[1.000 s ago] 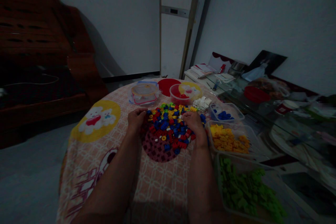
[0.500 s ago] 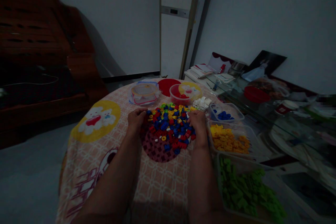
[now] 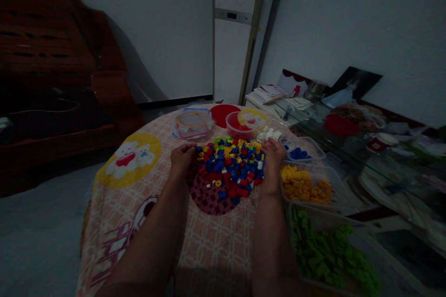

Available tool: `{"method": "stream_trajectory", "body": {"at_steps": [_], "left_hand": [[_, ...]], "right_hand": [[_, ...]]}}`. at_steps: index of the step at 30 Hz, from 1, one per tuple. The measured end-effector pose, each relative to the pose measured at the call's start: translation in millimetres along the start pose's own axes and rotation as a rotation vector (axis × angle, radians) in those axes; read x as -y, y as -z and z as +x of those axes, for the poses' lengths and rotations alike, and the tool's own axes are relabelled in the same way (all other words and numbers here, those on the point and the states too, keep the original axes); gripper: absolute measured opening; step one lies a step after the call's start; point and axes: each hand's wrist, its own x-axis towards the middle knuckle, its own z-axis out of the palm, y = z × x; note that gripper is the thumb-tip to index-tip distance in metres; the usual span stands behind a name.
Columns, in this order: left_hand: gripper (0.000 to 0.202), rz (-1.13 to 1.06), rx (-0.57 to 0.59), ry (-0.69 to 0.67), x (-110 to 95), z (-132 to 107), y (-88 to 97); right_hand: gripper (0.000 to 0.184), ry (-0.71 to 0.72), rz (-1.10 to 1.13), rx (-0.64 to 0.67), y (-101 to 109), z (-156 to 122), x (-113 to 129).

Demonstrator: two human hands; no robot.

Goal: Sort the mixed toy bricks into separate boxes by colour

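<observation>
A mixed pile of toy building blocks (image 3: pixel 230 162), in blue, red, yellow, green and white, lies on the patterned tablecloth (image 3: pixel 216 246). My left hand (image 3: pixel 180 160) rests at the pile's left edge, fingers curled together beside a blue block; what they hold, if anything, is hidden. At the right edge of the pile is my right hand (image 3: pixel 274 154), its fingers drawn together just in front of a heap of white blocks (image 3: pixel 269 133). Too little shows between those fingertips to name anything there.
Right of the pile stand clear tubs of blue blocks (image 3: pixel 300 153), yellow blocks (image 3: pixel 306 185) and green blocks (image 3: pixel 327 246). Behind it are a round tub with red blocks (image 3: pixel 240 126) and stacked container lids (image 3: pixel 192 123). A cluttered glass table (image 3: pixel 334 144) adjoins on the right.
My right hand has moved right, out of the pile's right side toward the white heap. My left hand has stayed at the left edge.
</observation>
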Motion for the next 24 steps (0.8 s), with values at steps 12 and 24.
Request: {"method": "stream_trajectory", "body": {"at_steps": [12, 24], "left_hand": [[0.030, 0.004, -0.003, -0.011, 1.1, 0.7, 0.3], [0.034, -0.021, 0.012, 0.026, -0.6, 0.1, -0.2]], "right_hand": [[0.039, 0.175, -1.238, 0.219, 20.2, -31.1, 53.8], [0.041, 0.206, -0.944, 0.441, 16.3, -25.2, 35.3]]}}
